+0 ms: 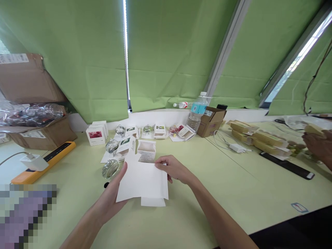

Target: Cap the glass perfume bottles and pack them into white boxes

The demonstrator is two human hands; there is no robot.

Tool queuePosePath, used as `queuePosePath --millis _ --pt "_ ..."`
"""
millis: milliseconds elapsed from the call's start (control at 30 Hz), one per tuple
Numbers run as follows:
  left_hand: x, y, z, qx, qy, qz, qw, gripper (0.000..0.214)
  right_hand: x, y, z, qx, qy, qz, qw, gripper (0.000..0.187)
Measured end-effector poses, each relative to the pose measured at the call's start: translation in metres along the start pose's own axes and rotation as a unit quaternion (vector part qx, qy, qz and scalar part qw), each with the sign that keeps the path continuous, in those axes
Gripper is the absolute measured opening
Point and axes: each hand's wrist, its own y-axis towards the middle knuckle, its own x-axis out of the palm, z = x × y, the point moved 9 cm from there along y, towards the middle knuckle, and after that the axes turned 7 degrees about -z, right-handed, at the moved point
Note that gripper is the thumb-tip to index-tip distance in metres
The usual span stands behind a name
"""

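My left hand (110, 195) and my right hand (172, 169) both grip a white folded card (141, 183) above the pale green table, left on its left edge and right on its upper right corner. A round glass ornament (110, 168) sits just beyond the card, partly hidden by my left thumb. Another glass ornament (112, 145) stands farther back, next to an open white carton (146, 150). Several small white printed boxes (96, 135) and more glass ornaments line the back of the table.
A person's hand (317, 145) at the right holds a tan box (313, 129). More tan boxes (267, 145) lie near it. An orange power strip (44, 162) is at left, below cardboard boxes (26, 79). A water bottle (197, 113) and a small carton (211, 121) stand at the back.
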Motion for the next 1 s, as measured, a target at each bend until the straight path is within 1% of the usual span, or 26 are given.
queuePosePath --millis 100,167,267,367,500,667,800,1000 --pt "0.007 0.002 0.002 0.013 -0.017 -0.035 0.999 0.069 0.001 -0.001 -0.001 0.000 -0.002 -0.001 1.000 0.031" --pt "0.009 0.003 0.002 0.012 -0.020 -0.043 0.999 0.072 0.002 -0.001 -0.002 0.002 -0.003 0.002 1.000 0.031" --pt "0.009 0.003 0.002 0.004 0.001 -0.034 0.999 0.060 0.004 -0.001 -0.002 0.007 -0.006 0.000 1.000 0.031" --pt "0.016 0.002 0.000 -0.006 0.045 -0.049 0.998 0.053 0.006 -0.001 -0.004 0.004 -0.006 -0.002 1.000 0.030" --pt "0.023 0.001 0.003 0.014 0.121 -0.062 0.991 0.046 0.009 0.000 -0.008 -0.016 0.002 -0.010 1.000 0.030" --pt "0.017 0.002 0.003 0.009 0.175 -0.040 0.984 0.043 0.013 0.000 -0.011 -0.021 0.022 -0.019 0.999 0.030" --pt "0.013 0.003 0.003 0.004 0.190 -0.030 0.981 0.045 0.013 0.001 -0.011 -0.016 0.030 -0.015 0.999 0.032" --pt "0.011 0.003 0.003 -0.002 0.217 -0.023 0.976 0.046 0.017 0.000 -0.016 -0.023 0.039 -0.027 0.999 0.035"
